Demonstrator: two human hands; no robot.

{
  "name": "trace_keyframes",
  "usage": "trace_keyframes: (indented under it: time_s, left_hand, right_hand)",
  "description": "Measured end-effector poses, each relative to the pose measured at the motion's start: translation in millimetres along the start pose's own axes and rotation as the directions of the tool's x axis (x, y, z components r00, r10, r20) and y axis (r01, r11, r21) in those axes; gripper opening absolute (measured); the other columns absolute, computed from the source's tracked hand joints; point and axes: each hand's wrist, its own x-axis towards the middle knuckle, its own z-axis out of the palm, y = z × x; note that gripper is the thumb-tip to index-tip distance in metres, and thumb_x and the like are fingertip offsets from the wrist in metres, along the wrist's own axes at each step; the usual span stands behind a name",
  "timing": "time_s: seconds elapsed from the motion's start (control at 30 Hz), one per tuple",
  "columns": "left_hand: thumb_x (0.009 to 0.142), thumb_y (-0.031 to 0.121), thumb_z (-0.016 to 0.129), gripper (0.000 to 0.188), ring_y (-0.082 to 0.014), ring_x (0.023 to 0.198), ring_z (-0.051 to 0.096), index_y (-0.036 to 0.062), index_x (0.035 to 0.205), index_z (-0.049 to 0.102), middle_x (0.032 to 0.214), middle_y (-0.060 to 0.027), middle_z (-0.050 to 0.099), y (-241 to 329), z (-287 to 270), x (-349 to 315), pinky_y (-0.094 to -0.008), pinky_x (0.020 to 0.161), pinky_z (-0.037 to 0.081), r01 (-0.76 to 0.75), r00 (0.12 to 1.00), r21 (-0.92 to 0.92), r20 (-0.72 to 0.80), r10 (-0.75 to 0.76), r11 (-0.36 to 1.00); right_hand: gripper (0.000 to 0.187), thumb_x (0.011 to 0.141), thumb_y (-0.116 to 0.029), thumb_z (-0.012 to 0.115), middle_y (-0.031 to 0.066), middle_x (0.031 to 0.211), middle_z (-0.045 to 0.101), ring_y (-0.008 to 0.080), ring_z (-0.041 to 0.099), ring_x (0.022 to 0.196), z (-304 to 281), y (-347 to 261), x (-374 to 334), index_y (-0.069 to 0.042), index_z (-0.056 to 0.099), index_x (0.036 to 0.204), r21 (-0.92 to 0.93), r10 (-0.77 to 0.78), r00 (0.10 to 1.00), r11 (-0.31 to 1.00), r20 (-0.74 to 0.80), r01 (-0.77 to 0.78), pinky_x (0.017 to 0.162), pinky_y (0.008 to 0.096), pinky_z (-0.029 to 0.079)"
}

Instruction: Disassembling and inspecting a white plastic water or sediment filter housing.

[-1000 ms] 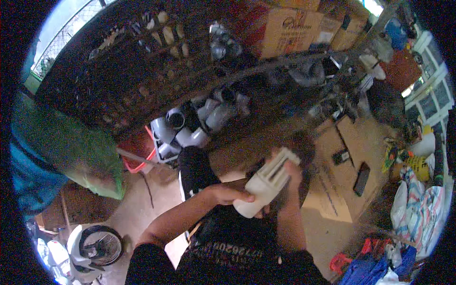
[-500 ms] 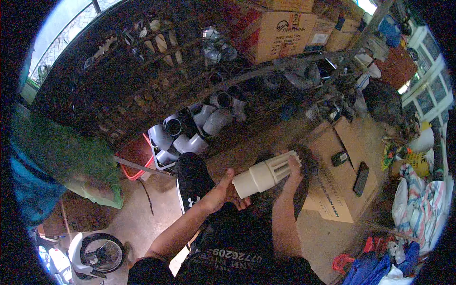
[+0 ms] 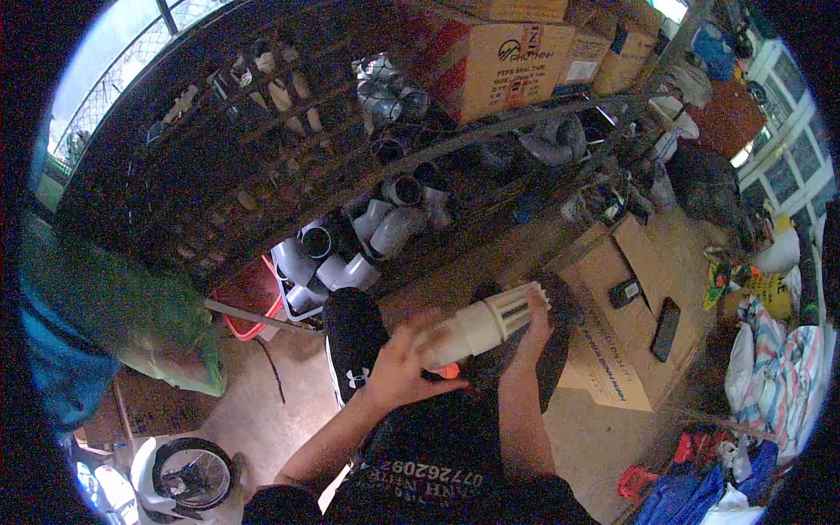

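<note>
Apparently for steadiness, a cream plastic fitting [image 3: 483, 329] is held slantwise at both ends, before a black shirt [image 3: 411, 437]. The right hand [image 3: 531, 339] grips its slotted end, digits against the ribs. The left hand [image 3: 401, 366], blurred, has fingers over the plain end, thumb spread below; their pressure cannot be told. Grey pipe elbows [image 3: 398, 232] lie beyond.

On my remote feed, the cream fitting [image 3: 494, 328] looks like smooth, mostly matt plastic. Taking it as clock centre, the grey elbows [image 3: 398, 231] between ten and eleven are smooth, slightly glossy plastic; the cardboard [image 3: 626, 339] at three is matt; the green bag [image 3: 175, 337] at nine seems thin plastic.
</note>
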Motion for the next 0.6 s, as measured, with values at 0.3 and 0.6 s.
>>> trace_keyframes:
  time_s: [0.3,0.6]
  left_hand:
    - [0.071,0.020,0.070,0.071,-0.0202,0.085,0.057,0.0048,0.126,0.027,0.105,-0.0141,0.051,-15.2,7.1,-5.9,-0.0305,0.071,0.049,0.450,0.845,-0.819,0.261,-0.467,0.356]
    - [0.069,0.020,0.072,0.065,-0.0240,0.099,0.052,0.0035,0.121,0.037,0.118,-0.0177,0.044,-10.0,6.0,-5.7,-0.0356,0.080,0.046,0.397,0.918,-0.477,0.189,-0.349,0.784]
  right_hand:
    - [0.035,0.072,-0.029,0.064,0.0074,0.093,0.057,0.0172,0.053,0.084,-1.7,-0.6,5.1,-0.002,0.060,0.094,-0.071,0.056,0.997,0.996,-0.053,-0.059,0.077,0.0313,0.040]
    - [0.025,0.073,-0.024,0.063,0.0033,0.084,0.060,0.0129,0.055,0.073,-1.1,5.0,2.8,-0.003,0.063,0.087,-0.026,0.049,0.997,0.998,-0.061,-0.051,0.068,0.0286,0.044]
